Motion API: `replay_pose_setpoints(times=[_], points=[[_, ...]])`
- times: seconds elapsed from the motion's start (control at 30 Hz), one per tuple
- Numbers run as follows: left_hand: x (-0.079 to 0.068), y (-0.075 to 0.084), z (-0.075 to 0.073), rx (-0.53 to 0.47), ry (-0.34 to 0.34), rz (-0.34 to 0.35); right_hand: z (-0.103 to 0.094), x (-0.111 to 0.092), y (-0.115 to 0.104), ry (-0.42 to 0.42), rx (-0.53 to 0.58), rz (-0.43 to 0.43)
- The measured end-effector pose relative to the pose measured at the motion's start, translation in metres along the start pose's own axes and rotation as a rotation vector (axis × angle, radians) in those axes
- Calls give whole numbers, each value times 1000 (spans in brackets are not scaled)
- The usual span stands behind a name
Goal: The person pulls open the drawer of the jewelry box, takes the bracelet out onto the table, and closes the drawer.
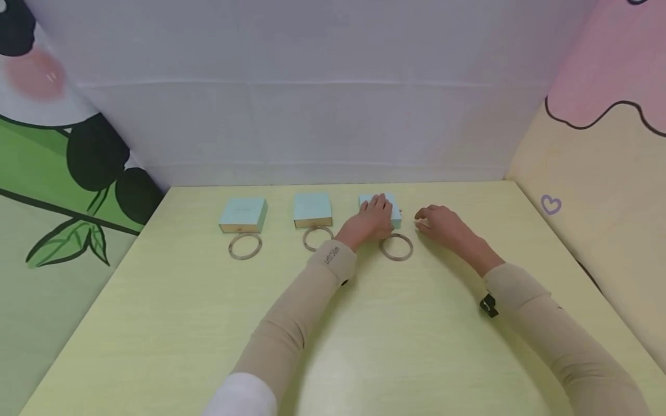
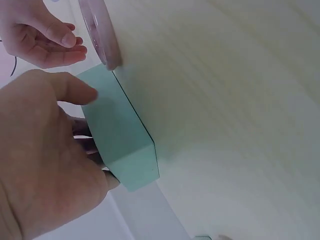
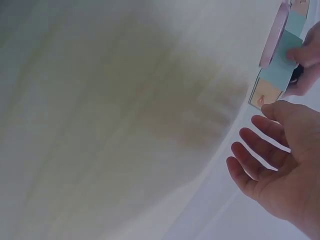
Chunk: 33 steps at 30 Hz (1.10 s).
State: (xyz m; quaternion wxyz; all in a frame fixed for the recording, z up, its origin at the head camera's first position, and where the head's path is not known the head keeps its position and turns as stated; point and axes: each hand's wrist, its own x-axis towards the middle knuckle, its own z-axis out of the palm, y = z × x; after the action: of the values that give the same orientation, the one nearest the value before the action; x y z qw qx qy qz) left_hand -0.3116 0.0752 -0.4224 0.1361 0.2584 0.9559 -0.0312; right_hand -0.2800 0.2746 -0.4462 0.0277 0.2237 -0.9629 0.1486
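Over the right-hand light-blue box [image 1: 396,216] lies my left hand [image 1: 368,219]. In the left wrist view its thumb rests on the front of that box [image 2: 122,130] while the fingers reach over the other side, holding it on the table. My right hand [image 1: 444,225] is just right of the box, apart from it, with relaxed fingers and nothing held. The right wrist view shows a small ribbon tab [image 3: 261,101] on the box's tan end, near the right thumb. A pinkish bangle [image 1: 398,258] lies in front of this box.
Two similar light-blue boxes stand to the left, one in the middle [image 1: 312,207] and one at the far left [image 1: 244,212]. Before them lie a middle bangle [image 1: 305,240] and a left bangle [image 1: 245,257]. A pale curtain [image 1: 322,127] hangs behind the table [image 1: 156,323].
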Motion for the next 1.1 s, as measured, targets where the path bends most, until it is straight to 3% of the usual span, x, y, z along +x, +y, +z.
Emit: replay_pose_setpoints(times=[0.23, 0.33, 0.47, 0.67, 0.87, 1.1], points=[[3, 17, -1, -28, 143, -96, -1, 0, -5, 2, -11, -24], [6, 25, -2, -12, 157, -153, -1, -2, -7, 2, -25, -29], [7, 26, -2, -19, 149, -163, -1, -2, -9, 8, -48, -23], [1, 16, -3, 8, 132, -96, 0, 0, -7, -3, -114, 9], [1, 6, -7, 5, 132, 37, -1, 0, -3, -16, -135, 38], [1, -5, -8, -20, 84, 159, 2, -1, -4, 8, -134, 21]])
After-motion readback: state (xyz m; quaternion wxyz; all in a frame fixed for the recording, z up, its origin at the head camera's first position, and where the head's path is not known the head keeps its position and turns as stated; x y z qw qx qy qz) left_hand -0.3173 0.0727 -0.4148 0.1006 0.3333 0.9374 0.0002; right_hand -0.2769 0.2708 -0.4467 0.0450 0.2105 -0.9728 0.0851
